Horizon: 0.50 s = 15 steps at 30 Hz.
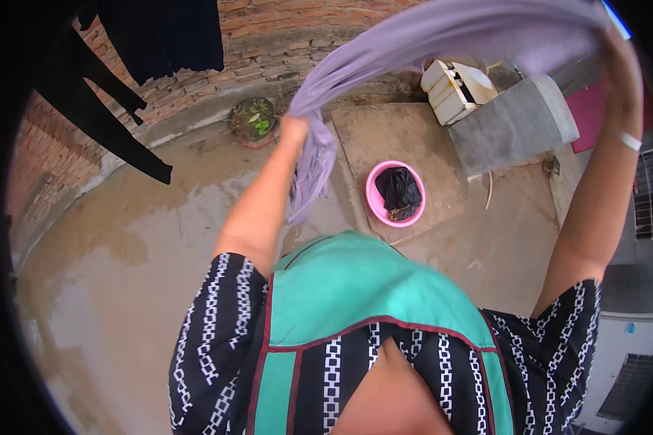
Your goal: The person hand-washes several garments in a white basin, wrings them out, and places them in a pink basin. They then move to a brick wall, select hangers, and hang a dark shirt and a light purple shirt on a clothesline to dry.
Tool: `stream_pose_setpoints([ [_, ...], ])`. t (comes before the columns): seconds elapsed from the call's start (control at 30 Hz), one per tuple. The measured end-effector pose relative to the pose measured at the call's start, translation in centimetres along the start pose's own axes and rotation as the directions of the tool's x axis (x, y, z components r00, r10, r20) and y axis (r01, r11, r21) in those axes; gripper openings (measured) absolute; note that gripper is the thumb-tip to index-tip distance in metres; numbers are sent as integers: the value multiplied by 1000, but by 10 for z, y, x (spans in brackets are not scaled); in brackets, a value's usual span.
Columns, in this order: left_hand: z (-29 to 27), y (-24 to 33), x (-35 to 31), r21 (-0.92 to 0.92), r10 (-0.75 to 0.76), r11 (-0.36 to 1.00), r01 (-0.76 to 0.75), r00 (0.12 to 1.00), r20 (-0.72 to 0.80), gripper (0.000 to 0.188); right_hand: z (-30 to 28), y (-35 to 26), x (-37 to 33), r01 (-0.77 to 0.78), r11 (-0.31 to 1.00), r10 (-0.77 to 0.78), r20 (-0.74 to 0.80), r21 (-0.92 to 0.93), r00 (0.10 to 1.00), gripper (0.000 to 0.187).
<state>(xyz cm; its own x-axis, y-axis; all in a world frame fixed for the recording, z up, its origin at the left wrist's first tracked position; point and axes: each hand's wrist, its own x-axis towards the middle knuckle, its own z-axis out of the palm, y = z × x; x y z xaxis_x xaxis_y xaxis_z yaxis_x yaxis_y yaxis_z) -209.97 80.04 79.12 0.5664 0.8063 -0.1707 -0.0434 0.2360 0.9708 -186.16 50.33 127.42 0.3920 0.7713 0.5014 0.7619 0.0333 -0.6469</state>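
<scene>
A long lavender cloth is stretched in an arch between my raised hands; whether it is a garment I cannot tell. My left hand is closed around one part of it, and a crumpled end hangs below that fist. Up at the far right, my right hand grips the other end, its fingers partly hidden by the fabric and the picture's rim. On the ground ahead of me, below the cloth, sits a pink basin with a bunched black cloth in it.
Dark clothes hang at the upper left before a brick wall. A potted plant stands by the wall. Beyond the basin are a worn white box and a grey covered block. The concrete floor looks wet.
</scene>
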Motion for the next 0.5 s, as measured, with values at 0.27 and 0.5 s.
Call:
stream_pose_setpoints([
  [0.27, 32, 121, -7, 64, 148, 984, -168, 959, 241, 33, 169, 228, -170, -348, 892, 442, 401, -289, 802, 68],
  [0.5, 42, 122, -35, 655, 81, 666, -356, 908, 411, 77, 364, 127, -84, 62, 992, -6, 447, -113, 894, 85],
])
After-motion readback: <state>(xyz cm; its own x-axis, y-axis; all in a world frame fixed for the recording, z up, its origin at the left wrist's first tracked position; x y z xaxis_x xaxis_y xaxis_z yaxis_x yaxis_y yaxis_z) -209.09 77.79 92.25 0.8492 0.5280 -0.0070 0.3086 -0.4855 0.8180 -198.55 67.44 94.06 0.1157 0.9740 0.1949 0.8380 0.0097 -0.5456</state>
